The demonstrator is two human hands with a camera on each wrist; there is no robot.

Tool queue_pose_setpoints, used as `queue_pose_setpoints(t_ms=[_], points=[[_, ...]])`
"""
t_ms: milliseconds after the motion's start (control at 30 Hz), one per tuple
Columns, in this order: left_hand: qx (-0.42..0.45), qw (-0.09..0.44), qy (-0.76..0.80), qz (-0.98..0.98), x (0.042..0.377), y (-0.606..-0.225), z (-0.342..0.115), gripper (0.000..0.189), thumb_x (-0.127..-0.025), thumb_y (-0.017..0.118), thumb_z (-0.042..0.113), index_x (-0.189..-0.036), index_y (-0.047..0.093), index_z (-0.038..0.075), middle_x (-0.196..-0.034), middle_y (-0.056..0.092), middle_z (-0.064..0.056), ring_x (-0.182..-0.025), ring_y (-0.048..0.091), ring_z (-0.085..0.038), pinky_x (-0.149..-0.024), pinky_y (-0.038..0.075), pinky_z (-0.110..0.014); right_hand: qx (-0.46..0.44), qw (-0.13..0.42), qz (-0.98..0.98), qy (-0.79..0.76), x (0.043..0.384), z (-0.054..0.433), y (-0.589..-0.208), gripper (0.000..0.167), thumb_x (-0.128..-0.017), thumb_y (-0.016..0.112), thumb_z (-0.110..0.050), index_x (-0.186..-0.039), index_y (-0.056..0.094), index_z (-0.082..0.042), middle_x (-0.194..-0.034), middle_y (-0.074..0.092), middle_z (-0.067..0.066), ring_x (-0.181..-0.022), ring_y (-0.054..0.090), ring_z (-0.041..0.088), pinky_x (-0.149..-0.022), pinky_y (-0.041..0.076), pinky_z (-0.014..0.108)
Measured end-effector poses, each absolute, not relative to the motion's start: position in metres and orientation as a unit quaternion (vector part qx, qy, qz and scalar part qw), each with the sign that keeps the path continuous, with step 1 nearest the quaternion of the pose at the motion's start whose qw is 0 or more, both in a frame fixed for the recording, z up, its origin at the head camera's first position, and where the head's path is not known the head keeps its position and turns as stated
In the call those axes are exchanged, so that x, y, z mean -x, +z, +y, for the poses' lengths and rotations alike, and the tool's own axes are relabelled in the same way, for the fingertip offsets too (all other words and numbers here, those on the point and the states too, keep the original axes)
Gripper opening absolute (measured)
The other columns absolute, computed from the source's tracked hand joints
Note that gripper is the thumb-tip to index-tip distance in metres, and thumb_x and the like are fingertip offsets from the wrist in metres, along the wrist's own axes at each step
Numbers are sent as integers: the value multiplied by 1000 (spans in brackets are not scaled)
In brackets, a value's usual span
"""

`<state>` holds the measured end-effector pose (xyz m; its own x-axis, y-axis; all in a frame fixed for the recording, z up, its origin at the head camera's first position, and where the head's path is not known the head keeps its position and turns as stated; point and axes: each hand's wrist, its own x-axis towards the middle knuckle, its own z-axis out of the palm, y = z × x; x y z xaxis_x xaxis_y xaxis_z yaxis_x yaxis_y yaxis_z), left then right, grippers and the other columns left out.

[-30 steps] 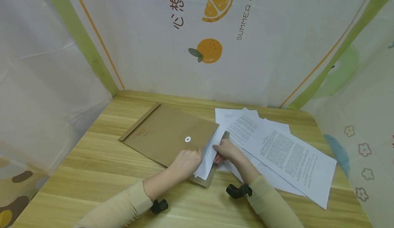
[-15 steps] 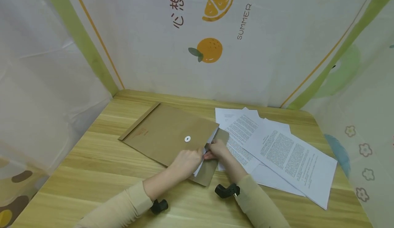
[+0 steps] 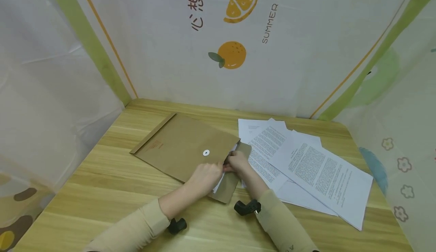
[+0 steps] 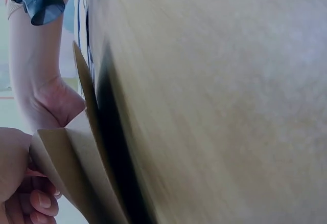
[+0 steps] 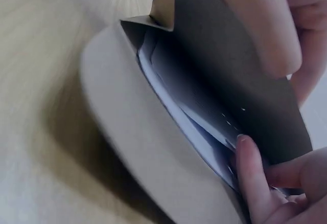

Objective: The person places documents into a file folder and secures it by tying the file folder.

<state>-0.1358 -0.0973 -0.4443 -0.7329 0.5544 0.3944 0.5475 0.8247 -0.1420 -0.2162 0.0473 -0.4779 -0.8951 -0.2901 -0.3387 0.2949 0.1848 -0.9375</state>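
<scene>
A brown kraft-paper envelope [image 3: 184, 142] with a white button lies slantwise on the table, its mouth towards the right. White papers [image 3: 219, 182] sit inside, with a narrow strip of their edge showing. My left hand [image 3: 206, 177] grips the upper panel at the mouth; the right wrist view shows its thumb [image 5: 276, 50] inside and the panel lifted. My right hand [image 3: 239, 163] is at the mouth, above the unfolded flap [image 3: 229, 189]. In the right wrist view its extended fingers [image 5: 250, 168] touch the papers inside the opening. Its remaining fingers are partly hidden.
Several printed sheets [image 3: 316, 172] lie overlapped on the wooden table [image 3: 102, 191] to the right of the envelope. A printed white curtain [image 3: 163, 63] hangs behind the table, with more curtain at both sides.
The papers have slid left into the envelope, leaving less of them outside. My right hand has moved left to the mouth and no longer pinches their edge. My left hand keeps its grip.
</scene>
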Motion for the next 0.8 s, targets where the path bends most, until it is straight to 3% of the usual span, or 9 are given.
queue_pose_setpoints(t_ms=[167,333,400,633,800], points=[[288,191,-32,-938,138,-447,-99,9,-81,67,11,-79,62,5,-51,43,3,-41,37,-8,-34,34,-23,-11,230,728,-646,216,53,-477,39,-89,49,6,-125,43,22,-78,67,22,-56,66,18,-57,56,26],[288,196,-37,-937,138,-451,-99,13,-77,68,12,-71,57,8,-52,43,3,-41,38,-8,-33,34,-25,3,234,735,-636,214,59,-472,18,-89,50,6,-101,59,16,-74,67,19,-54,65,16,-55,56,26],[290,192,-37,-937,138,-452,-99,16,-76,69,12,-68,54,10,-51,41,4,-40,34,-7,-32,32,-23,12,233,744,-626,213,63,-471,16,-90,51,4,-98,59,14,-75,67,17,-55,65,16,-55,56,27],[286,169,-49,-942,138,-455,-97,21,-75,70,13,-66,50,12,-51,39,7,-41,32,-5,-32,28,-20,24,211,782,-585,214,81,-460,27,-93,54,-2,-116,57,12,-85,68,17,-62,68,23,-57,57,33],[259,119,-103,-953,140,-449,-92,24,-80,68,16,-66,49,13,-51,39,6,-42,35,-7,-33,28,-20,41,201,800,-564,213,99,-450,28,-94,55,-7,-117,58,9,-86,69,14,-66,68,24,-59,57,33]])
